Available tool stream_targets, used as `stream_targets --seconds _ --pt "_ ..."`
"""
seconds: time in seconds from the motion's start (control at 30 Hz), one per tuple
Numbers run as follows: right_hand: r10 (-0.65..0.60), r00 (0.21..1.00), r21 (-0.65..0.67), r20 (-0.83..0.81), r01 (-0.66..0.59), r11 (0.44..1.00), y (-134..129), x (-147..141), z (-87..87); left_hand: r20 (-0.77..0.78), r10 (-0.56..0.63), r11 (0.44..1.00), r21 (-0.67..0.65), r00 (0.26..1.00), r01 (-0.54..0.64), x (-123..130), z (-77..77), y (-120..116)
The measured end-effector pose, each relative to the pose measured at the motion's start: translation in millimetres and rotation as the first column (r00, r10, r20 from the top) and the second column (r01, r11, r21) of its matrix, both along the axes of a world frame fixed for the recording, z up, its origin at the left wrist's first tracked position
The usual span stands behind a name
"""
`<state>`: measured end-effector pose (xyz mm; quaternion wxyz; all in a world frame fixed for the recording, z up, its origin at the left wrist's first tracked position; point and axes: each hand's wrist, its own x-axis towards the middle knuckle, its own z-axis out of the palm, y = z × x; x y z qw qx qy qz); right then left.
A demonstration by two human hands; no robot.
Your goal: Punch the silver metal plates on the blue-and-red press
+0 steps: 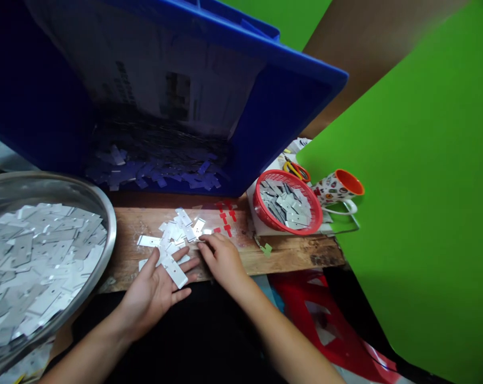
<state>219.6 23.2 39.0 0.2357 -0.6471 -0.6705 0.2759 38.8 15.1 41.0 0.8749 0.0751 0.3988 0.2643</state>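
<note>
Palm up, my left hand (157, 288) is at the front edge of the wooden board (281, 253), its fingers spread. A flat silver metal plate with a small hole (174, 271) lies across its palm and fingers. Beyond the fingers is a loose pile of similar plates (173, 232) on the board. My right hand (221, 258) is at the right side of that pile, thumb and index finger close together at a plate's edge; what lies between the fingertips is too small to make out.
A large metal bowl (110, 213) full of plates stands at the left. Behind the board is a blue bin (273, 106) holding more plates. Red pieces (224, 217), a red basket (320, 213), scissors (291, 169) and a mug (331, 188) are to the right.
</note>
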Motion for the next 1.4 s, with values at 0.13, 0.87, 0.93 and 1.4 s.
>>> stream_targets --seconds 0.13,0.87,0.93,1.4 --pt "0.044 0.996 0.0 -0.075 -0.044 0.999 -2 -5 1.0 0.105 0.006 1.0 -0.018 0.994 -0.004 -3 2.2 -1" --pt "0.143 0.963 -0.05 0.23 -0.135 0.99 -9 -33 -1.5 -0.275 0.288 0.956 0.032 0.917 -0.29 -39 5.6 -11" --pt "0.138 0.95 -0.046 0.279 -0.131 0.99 -8 -40 -4.3 -0.236 0.292 0.955 0.013 0.927 -0.297 -37 4.6 -10" --pt "0.184 0.976 0.286 -0.118 -0.144 0.947 -23 -27 -8.2 -0.066 0.187 0.98 -0.051 0.98 -0.191 -38 0.6 -8"
